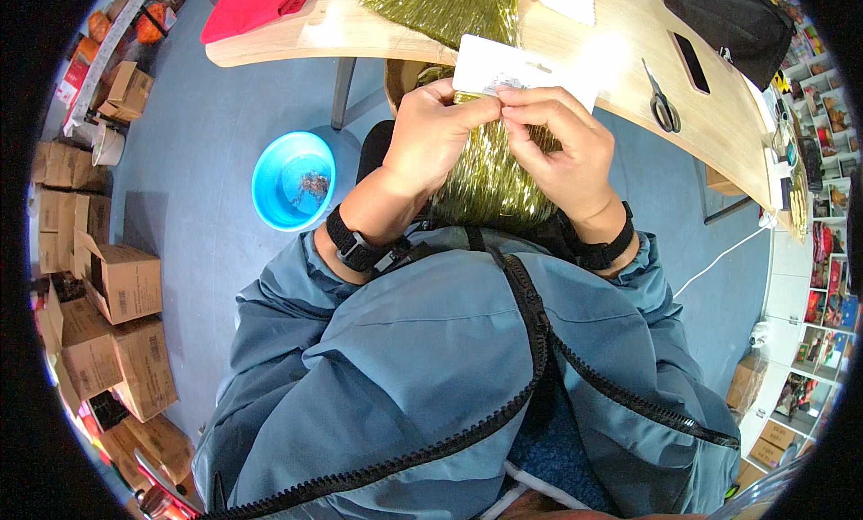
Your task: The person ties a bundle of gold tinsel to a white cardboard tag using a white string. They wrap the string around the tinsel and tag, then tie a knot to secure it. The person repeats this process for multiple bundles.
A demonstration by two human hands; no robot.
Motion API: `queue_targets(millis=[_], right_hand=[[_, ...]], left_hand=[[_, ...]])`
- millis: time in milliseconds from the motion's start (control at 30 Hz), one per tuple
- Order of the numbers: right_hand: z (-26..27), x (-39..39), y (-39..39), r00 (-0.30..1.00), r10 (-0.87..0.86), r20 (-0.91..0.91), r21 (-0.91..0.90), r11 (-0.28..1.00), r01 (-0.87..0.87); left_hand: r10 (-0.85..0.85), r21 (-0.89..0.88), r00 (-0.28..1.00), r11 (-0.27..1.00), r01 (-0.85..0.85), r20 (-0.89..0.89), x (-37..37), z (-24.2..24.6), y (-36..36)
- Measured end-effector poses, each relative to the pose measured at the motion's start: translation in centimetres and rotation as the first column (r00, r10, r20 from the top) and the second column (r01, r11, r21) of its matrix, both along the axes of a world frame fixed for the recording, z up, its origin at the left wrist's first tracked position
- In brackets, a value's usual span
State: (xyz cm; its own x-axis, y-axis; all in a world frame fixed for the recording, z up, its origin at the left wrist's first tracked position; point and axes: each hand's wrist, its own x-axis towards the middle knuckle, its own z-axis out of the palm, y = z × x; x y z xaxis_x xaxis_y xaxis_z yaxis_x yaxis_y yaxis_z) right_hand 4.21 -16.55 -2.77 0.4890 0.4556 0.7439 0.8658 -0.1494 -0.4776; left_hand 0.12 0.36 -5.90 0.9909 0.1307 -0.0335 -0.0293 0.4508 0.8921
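Gold tinsel fringe point(489, 173) hangs over my lap, below a white card point(495, 65) that bears print and has a hanging slot. My left hand point(435, 125) grips the top of the fringe at the card's lower edge, thumb pointing right. Close against that thumb, the thumb and fingertips of my right hand point(559, 129) are pinched together at the card's lower edge. What lies between the right fingertips is too small to make out. More gold tinsel point(445, 7) lies on the wooden table point(290, 45) just beyond the card.
Scissors point(661, 102) and a phone point(691, 61) lie on the table's right, near a black bag point(731, 24). Folded red cloth point(259, 7) lies at its left. A blue bucket point(294, 181) holding scraps stands on the floor. Cardboard boxes point(128, 284) line the far left.
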Motion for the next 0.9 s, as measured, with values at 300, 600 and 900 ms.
queue_targets(millis=[300, 600, 900], right_hand=[[-0.7, 0.1, -0.1, 1.0, -0.006, 0.005, 0.008, 1.0, 0.006], [1.0, 1.8, -2.9, 0.964, -0.253, -0.08, 0.006, 0.967, 0.255], [5.1, 2.5, -3.3, 0.96, -0.192, -0.205, -0.464, 0.882, 0.077]], left_hand=[[-0.019, -0.056, 1.0, 0.998, 0.019, 0.001, 0.1, -0.4, -0.1], [0.097, 0.135, 0.994, 0.985, -0.104, 0.052, 0.1, 0.6, 0.3], [-0.09, 0.339, 0.982, 0.94, 0.028, 0.167, -0.8, 2.1, 0.7]])
